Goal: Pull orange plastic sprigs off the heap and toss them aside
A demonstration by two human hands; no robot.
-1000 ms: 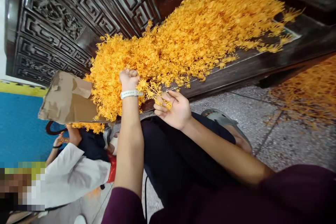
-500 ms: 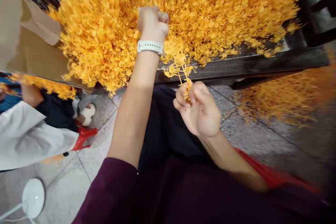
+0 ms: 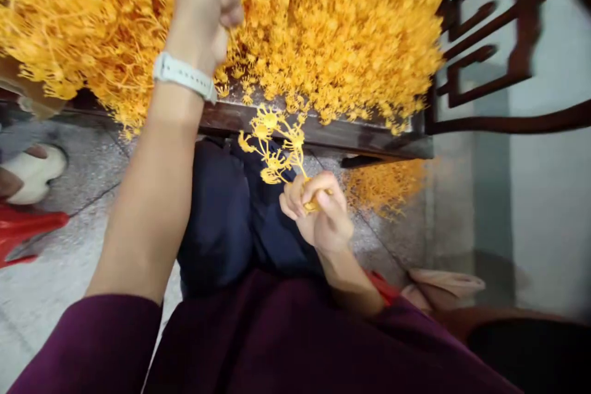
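Observation:
My right hand (image 3: 318, 212) is closed around the stem end of a yellow plastic flower sprig (image 3: 274, 160), held over my lap in front of the bench edge. The sprig's thin branches spread up and left, with spidery blossoms at their tips. My left hand (image 3: 210, 3), a pale watch band on its wrist, reaches into a large heap of similar yellow sprigs (image 3: 332, 37). Its fingers are curled and partly blurred; whatever they hold is hidden.
The heap lies on a dark wooden bench (image 3: 369, 143) with a carved armrest (image 3: 517, 43) at right. More yellow sprigs (image 3: 388, 188) are on the floor below. A red stool (image 3: 32, 225) and another person's shoe (image 3: 37, 172) appear at left.
The view has swung to the right, bringing the armrest and wall into sight. My left hand appears higher in the frame, over the heap. My right hand still holds the sprig.

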